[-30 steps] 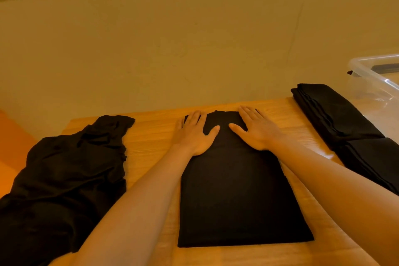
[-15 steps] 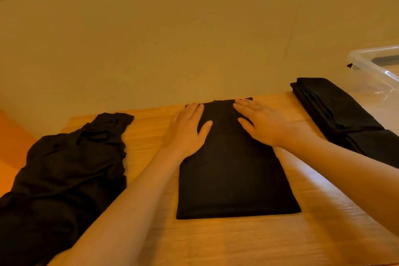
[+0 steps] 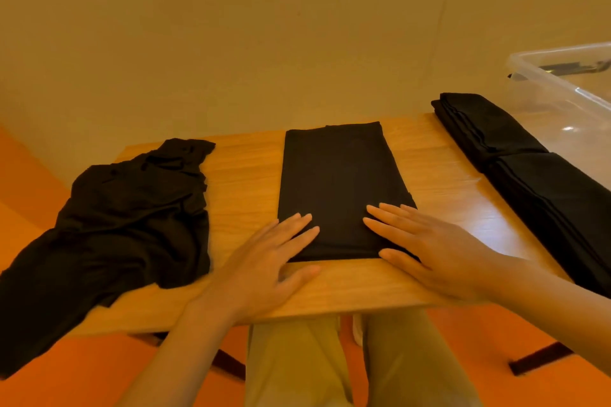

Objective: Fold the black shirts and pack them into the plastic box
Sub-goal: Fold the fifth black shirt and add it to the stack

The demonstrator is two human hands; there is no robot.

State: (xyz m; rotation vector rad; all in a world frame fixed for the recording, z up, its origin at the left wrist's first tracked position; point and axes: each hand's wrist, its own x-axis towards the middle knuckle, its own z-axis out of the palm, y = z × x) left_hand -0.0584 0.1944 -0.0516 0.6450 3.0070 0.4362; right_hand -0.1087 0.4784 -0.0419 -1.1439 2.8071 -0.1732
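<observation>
Two folded stacks (image 3: 529, 155) are laid at the table's (image 3: 244, 182) right edge, just beside the plastic box (image 3: 562, 102); nothing packed can be made out in it. One folded shirt (image 3: 337, 182) is pressed flat at centre, near edge, by left hand (image 3: 264, 264) & right hand (image 3: 433, 251), fingers straight, slightly spread. One unfolded pile (image 3: 125, 218) is left; exact shirt count can't be told. Est. approx. halfway, packing not yet begun

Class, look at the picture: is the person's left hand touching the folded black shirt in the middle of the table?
Touching. The head view shows the left hand with straight fingers lying on the folded shirt's near left corner.
</observation>
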